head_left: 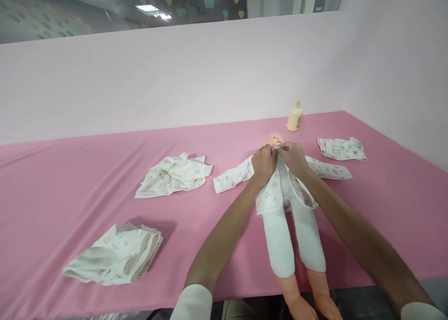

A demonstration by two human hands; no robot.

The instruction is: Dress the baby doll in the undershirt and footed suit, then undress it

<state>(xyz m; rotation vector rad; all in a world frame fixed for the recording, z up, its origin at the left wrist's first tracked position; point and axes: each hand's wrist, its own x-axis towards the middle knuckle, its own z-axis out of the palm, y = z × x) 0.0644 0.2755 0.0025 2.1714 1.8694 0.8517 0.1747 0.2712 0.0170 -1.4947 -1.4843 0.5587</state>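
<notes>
A baby doll (277,245) lies on its back on the pink-covered table, feet over the near edge. It wears a white printed baby shirt (270,196), its sleeves spread to both sides and its front partly apart below. At the neckline, just under the doll's head (274,138), my left hand (264,163) is closed on the shirt's edge. My right hand (292,156) pinches the same edge right beside it, the fingertips nearly touching. Whatever fastening may be between the fingers is hidden. White cloth covers the doll's body and upper legs.
A crumpled printed garment (174,175) lies left of the doll, with a folded pile of similar cloth (117,254) nearer the front. Behind the doll stands a cream pump bottle (295,117). Another folded garment (342,149) is at right. A white wall borders the pink table (196,217).
</notes>
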